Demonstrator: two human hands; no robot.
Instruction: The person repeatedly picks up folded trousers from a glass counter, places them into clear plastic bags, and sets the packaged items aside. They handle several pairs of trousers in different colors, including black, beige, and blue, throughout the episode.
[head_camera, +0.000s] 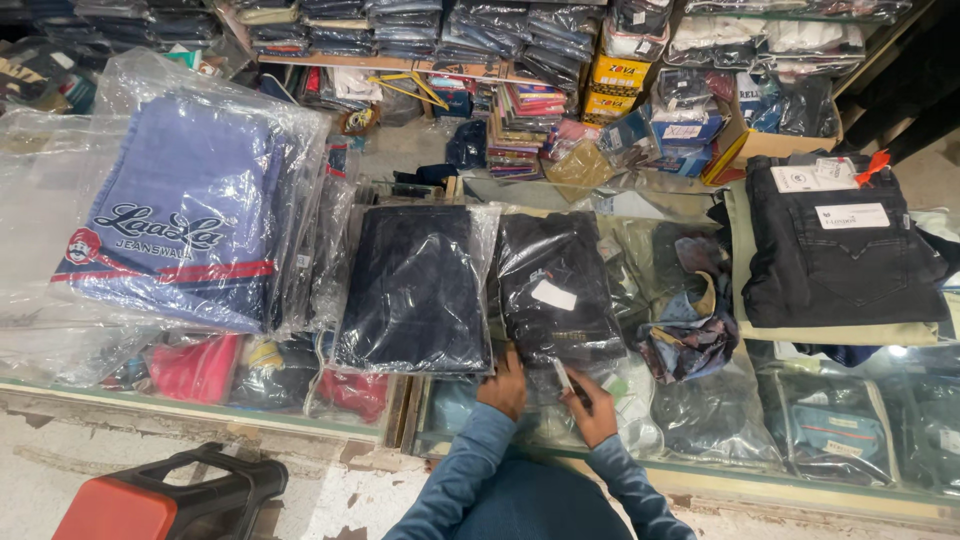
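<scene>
Dark garment: black folded jeans in a clear plastic bag (556, 290) lie on the glass-topped bench (300, 420), at about 12 o'clock from both hands, the bag's near edge right at the fingers.
Left hand: left hand (503, 388) rests fingers-down on the bag's near edge, pressing or pinching the plastic; a blue sleeve covers the wrist.
Right hand: right hand (592, 410) is curled around a small pale slip or flap (563, 376) at the bag's mouth; it looks like a pinch grip, though the glare on the plastic makes this hard to confirm.
Neighbour at 10 o'clock: navy folded jeans in a clear bag (415, 290), just beside the black pair, edges overlapping slightly.
Neighbour at 2 o'clock: loose crumpled patterned cloth (690, 320), close to the bag's right side.
Far right: black jeans with white paper tags (840, 250), unbagged, well apart from the hands.
Far left: large blue printed fabric bundle in a clear wrap (185, 215), well apart.
Floor: red and black plastic stool (165, 495) at 8 o'clock, below the bench.
Risk, slip: the plastic is slick and crinkled, so a loose pinch could let the bag mouth slide free.
Risk, crowding: packs overlap tightly, so a tug on this one could drag the navy pack or the loose cloth with it.
Risk, tear: a hard pull at one corner could split the thin film.
</scene>
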